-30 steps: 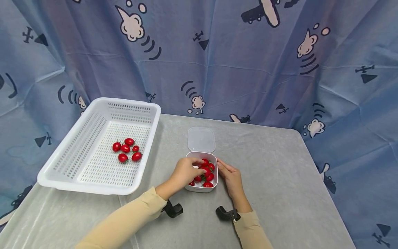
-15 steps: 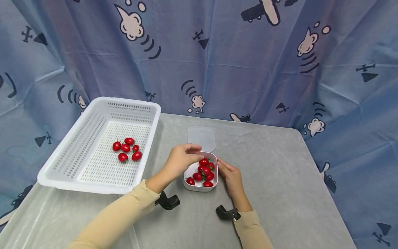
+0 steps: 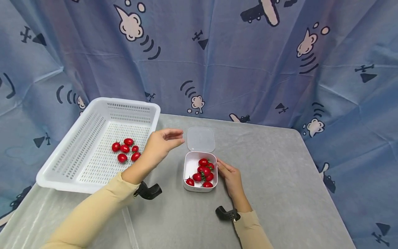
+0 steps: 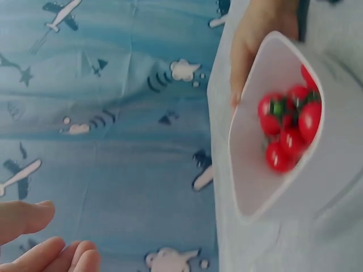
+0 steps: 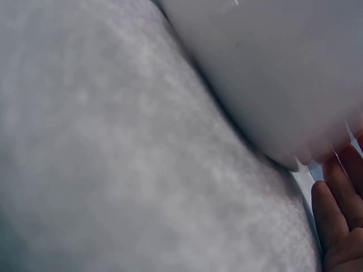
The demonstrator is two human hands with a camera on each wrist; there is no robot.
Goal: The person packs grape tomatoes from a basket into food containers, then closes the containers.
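My left hand (image 3: 158, 147) hangs in the air between the white basket and the small box, its fingers loosely extended with nothing between them. In the left wrist view its fingers (image 4: 48, 258) and thumb stand apart. A small white open box (image 3: 199, 189) sits mid-table, holding several red cherry tomatoes (image 3: 205, 171) with green stems. My right hand (image 3: 231, 177) rests against the box's right wall, fingers fairly straight along the side. Seen from the right wrist, those fingers (image 5: 337, 198) lie at the box's outer wall (image 5: 272, 73).
To the left stands a large white perforated basket (image 3: 74, 186) with several more cherry tomatoes (image 3: 125, 148) in it. A translucent square lid (image 3: 200, 139) lies just behind the box. A patterned blue curtain (image 3: 242, 76) hangs along the table's back edge.
My left hand has let go of a tomato in the box, risen, and moved left toward the basket. The right hand has stayed at the box's side.
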